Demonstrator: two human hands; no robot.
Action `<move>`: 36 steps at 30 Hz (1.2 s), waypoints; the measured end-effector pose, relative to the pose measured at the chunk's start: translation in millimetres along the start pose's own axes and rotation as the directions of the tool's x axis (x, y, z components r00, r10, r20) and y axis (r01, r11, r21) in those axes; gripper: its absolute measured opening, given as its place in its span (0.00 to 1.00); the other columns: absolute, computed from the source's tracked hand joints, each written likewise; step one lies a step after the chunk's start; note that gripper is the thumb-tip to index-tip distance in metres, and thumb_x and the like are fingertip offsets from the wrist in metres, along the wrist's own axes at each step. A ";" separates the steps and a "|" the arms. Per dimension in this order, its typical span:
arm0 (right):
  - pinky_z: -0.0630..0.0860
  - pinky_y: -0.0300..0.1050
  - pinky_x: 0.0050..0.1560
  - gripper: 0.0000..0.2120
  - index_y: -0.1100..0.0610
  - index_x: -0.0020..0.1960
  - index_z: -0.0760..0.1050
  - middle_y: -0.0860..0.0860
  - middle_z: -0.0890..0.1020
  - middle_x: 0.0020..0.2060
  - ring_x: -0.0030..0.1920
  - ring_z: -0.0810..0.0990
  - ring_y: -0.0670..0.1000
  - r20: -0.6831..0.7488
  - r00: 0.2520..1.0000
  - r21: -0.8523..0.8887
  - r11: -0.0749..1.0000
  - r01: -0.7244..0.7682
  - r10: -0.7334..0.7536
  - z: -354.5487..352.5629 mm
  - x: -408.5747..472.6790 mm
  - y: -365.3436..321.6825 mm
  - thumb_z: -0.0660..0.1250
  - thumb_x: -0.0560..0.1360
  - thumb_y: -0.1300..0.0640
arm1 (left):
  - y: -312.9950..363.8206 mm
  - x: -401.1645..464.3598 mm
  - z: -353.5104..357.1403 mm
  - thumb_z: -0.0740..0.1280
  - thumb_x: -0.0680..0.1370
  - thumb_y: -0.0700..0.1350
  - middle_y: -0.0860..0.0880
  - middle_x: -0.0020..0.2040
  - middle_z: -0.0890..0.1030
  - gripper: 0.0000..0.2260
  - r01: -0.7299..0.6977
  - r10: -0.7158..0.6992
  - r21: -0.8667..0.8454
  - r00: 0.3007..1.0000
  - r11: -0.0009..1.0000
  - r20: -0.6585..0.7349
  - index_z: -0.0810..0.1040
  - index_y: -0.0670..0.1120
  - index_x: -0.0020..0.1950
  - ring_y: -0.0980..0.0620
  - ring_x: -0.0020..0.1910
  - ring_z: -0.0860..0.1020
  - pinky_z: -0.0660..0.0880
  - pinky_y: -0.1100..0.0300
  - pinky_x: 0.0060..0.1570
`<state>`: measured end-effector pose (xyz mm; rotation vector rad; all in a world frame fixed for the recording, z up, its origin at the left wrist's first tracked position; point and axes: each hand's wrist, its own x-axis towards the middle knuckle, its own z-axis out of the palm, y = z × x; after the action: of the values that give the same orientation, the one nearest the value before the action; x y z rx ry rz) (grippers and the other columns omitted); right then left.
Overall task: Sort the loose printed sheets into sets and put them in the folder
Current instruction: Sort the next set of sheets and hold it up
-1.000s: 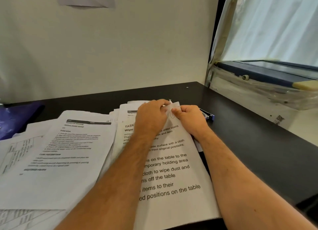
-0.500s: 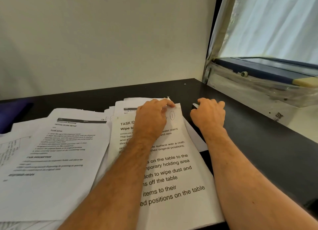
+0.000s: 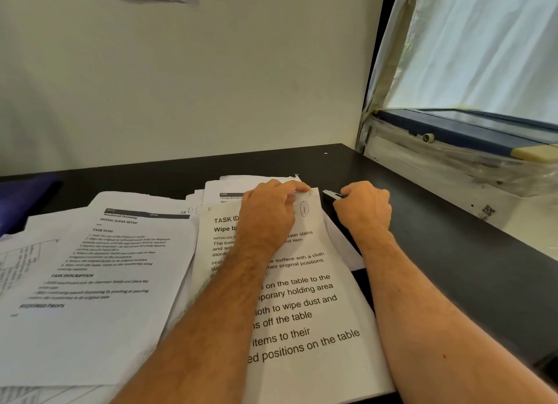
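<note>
Left hand: the left hand (image 3: 268,213) lay on the top right corner of the large-print sheet (image 3: 305,307), fingers curled, the fingertips pinching that corner.
Right hand: the right hand (image 3: 363,210) sat just beside the sheet at its 3 o'clock, on the black desk (image 3: 453,252), fingers curled round a dark stapler (image 3: 330,194) whose tip showed at the hand's 9 o'clock.
Large-print sheet: it lay face up in the middle of the desk, tilted a little, headed "TASK ID" and "Wipe", with a circled "1" by the pinched corner; more sheets showed beneath its top edge.
Small-print sheet (image 3: 99,282): face up at 9 o'clock of the large-print sheet, overlapping it at the edge and resting on further loose pages.
Folder: a blue object (image 3: 24,201) lay at the desk's far left edge, at 10 o'clock of the papers; whether it was the folder could not be told.
Surroundings: a pale wall (image 3: 181,86) stood behind the desk; a curtained window (image 3: 483,47) stood at 2 o'clock.
</note>
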<state>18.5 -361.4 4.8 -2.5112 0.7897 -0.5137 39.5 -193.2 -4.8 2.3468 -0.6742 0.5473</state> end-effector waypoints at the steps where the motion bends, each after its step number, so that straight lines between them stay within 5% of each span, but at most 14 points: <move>1: 0.76 0.53 0.56 0.08 0.52 0.56 0.82 0.54 0.78 0.48 0.59 0.71 0.56 -0.039 0.999 0.095 0.995 0.009 -0.005 -1.4 -1.0 -1.4 0.68 0.77 0.56 | -0.1 -0.5 -0.3 0.60 0.84 0.48 0.56 0.47 0.73 0.13 0.000 0.000 -0.007 1.000 1.000 -0.009 0.78 0.58 0.66 0.55 0.49 0.72 0.72 0.49 0.63; 3: 0.76 0.46 0.51 0.12 0.53 0.60 0.82 0.53 0.82 0.52 0.55 0.76 0.51 -0.098 0.995 0.358 0.934 0.017 0.020 -7.2 -3.0 -6.3 0.70 0.77 0.57 | 0.3 -0.7 -0.7 0.60 0.84 0.47 0.56 0.47 0.74 0.13 -0.001 0.001 -0.013 1.000 1.000 -0.020 0.78 0.58 0.65 0.56 0.49 0.72 0.72 0.49 0.63; 6: 0.76 0.41 0.48 0.10 0.55 0.58 0.81 0.53 0.82 0.49 0.43 0.76 0.44 -0.015 0.994 0.761 0.646 -0.061 0.112 -17.5 -5.6 -17.4 0.70 0.77 0.56 | 0.6 -0.5 -1.2 0.60 0.84 0.48 0.56 0.48 0.75 0.13 -0.001 0.001 0.003 1.000 1.000 -0.014 0.78 0.59 0.65 0.56 0.50 0.72 0.71 0.50 0.64; 8: 0.75 0.42 0.44 0.06 0.56 0.51 0.80 0.54 0.78 0.42 0.39 0.74 0.46 0.136 0.972 0.854 0.475 -0.212 0.190 -22.7 -7.9 -24.9 0.70 0.78 0.54 | 0.6 -0.4 -1.1 0.60 0.84 0.48 0.56 0.49 0.74 0.13 0.002 -0.001 0.003 1.000 1.000 -0.007 0.78 0.58 0.66 0.55 0.50 0.73 0.71 0.49 0.65; 14: 0.80 0.45 0.43 0.14 0.56 0.59 0.73 0.58 0.80 0.51 0.44 0.79 0.53 0.372 0.921 0.915 0.120 -0.384 0.113 -20.3 -10.7 -27.1 0.68 0.79 0.49 | 2.0 -0.6 -2.2 0.61 0.83 0.49 0.52 0.53 0.78 0.14 0.001 -0.001 -0.002 1.000 1.000 -0.021 0.77 0.57 0.67 0.52 0.54 0.76 0.72 0.47 0.64; 19: 0.83 0.47 0.47 0.11 0.55 0.50 0.75 0.58 0.84 0.49 0.44 0.83 0.55 0.364 0.928 0.915 0.154 -0.373 0.083 -20.9 -11.5 -27.1 0.67 0.79 0.47 | 1.3 -1.3 -2.2 0.60 0.83 0.48 0.55 0.48 0.74 0.14 -0.024 0.024 0.012 0.997 1.000 -0.073 0.78 0.57 0.67 0.55 0.49 0.72 0.72 0.49 0.63; 25: 0.82 0.47 0.47 0.16 0.57 0.56 0.78 0.58 0.85 0.49 0.46 0.86 0.55 0.308 0.948 0.889 0.328 -0.318 0.084 -18.8 -7.0 -22.5 0.70 0.76 0.46 | 0.9 -2.1 -3.2 0.61 0.83 0.47 0.55 0.48 0.72 0.15 -0.044 0.045 0.012 0.993 0.999 -0.105 0.77 0.57 0.68 0.56 0.49 0.70 0.67 0.54 0.63; 36: 0.83 0.48 0.46 0.10 0.56 0.51 0.78 0.57 0.85 0.48 0.44 0.87 0.55 0.287 0.957 0.902 0.350 -0.252 -0.051 -15.2 -15.0 -26.6 0.70 0.76 0.49 | 2.3 -1.7 -2.5 0.59 0.84 0.47 0.54 0.48 0.72 0.15 -0.040 0.044 0.049 0.995 0.998 -0.086 0.77 0.56 0.69 0.56 0.49 0.69 0.66 0.55 0.62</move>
<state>11.5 -337.6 28.1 -1.3482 0.3342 -0.3879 36.2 -192.5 -2.9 2.3419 -0.6786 0.6875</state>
